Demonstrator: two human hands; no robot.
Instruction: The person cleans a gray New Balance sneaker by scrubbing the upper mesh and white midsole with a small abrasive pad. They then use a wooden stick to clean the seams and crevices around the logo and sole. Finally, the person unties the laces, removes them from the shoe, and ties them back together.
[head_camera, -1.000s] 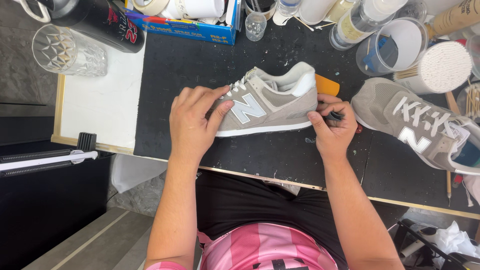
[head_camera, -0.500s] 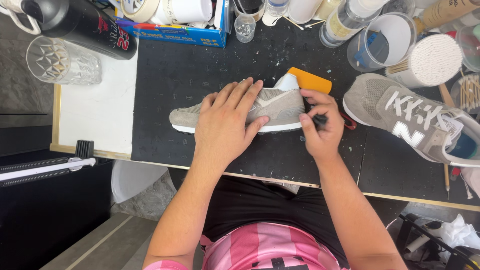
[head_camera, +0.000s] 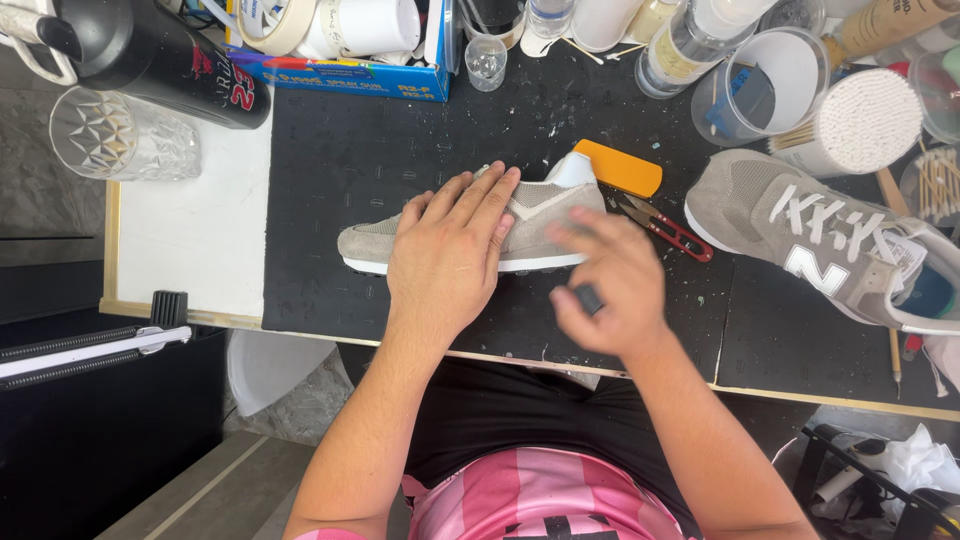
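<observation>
Palm-down, left hand (head_camera: 447, 250) lies flat, released, on grey sneaker (head_camera: 520, 225); blurred right hand (head_camera: 610, 290) pinches small dark block (head_camera: 589, 299).

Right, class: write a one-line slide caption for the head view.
Left hand presses a grey shoe flat on the black mat; blurred right hand holds a small dark tool beside it.

Shoe (head_camera: 545, 215) on surface (head_camera: 350, 160), under left hand (head_camera: 450, 250); second shoe (head_camera: 820, 235) right; scissors (head_camera: 665, 228), possibly, between; glass (head_camera: 120, 135) far left.
</observation>
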